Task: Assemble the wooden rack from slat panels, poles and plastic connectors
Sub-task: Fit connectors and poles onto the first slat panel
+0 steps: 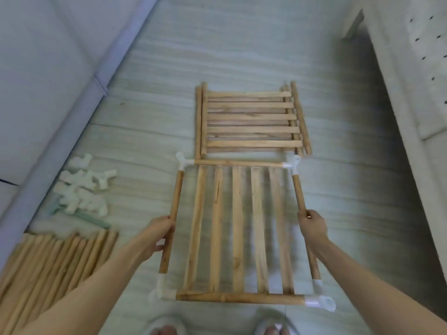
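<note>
I hold a slat panel (pixel 238 228) framed by poles, with white plastic connectors at its corners, one of them at the near right (pixel 323 301). My left hand (pixel 158 234) grips the left pole (pixel 173 217) near its middle. My right hand (pixel 312 226) grips the right pole (pixel 297 192). The panel looks blurred. Beyond it a stack of slat panels (pixel 251 119) lies flat on the floor. A heap of white plastic connectors (pixel 82 187) lies at the left. A bundle of loose wooden poles (pixel 55 269) lies at the lower left.
A grey sofa edge (pixel 72 97) runs along the left. A white cushioned piece of furniture (pixel 418 81) stands at the right. My feet in slippers (pixel 167 328) show at the bottom edge. Pale marbled floor (pixel 242 44) stretches ahead.
</note>
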The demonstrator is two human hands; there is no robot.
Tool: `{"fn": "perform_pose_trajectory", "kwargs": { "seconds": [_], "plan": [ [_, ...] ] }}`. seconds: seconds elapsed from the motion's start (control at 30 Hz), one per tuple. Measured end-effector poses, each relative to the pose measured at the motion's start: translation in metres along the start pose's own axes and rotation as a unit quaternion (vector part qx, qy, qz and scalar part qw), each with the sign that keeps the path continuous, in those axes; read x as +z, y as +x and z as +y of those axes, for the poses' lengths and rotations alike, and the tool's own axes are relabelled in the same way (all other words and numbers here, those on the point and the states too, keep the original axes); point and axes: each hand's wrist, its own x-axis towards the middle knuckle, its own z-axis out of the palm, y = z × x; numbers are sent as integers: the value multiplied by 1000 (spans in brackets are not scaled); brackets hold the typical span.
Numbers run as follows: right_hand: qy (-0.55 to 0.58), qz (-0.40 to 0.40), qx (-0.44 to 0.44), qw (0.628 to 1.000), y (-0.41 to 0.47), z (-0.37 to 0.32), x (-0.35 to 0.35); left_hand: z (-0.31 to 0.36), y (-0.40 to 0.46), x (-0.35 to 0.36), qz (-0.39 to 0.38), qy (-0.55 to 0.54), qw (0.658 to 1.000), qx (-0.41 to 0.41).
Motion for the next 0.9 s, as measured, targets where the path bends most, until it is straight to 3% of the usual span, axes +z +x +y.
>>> {"fn": "perform_pose_trajectory", "kwargs": {
  "seconds": [0.17,0.47,0.6,0.77,0.9],
  "plan": [
    [-32,5,24,999,23,2,15,-8,34,17,15,47,998,35],
    [-113,-6,18,993,64,-39,19,41,60,21,26,16,997,76],
    [-115,-35,21,993,63,-36,19,57,65,15,54,83,990,98],
    [-170,-76,8,983,45,-13,8,30,55,9,47,126,986,98],
    [-213,-67,-32,974,65,-29,3,49,65,3,101,221,955,172]
  ]
}}
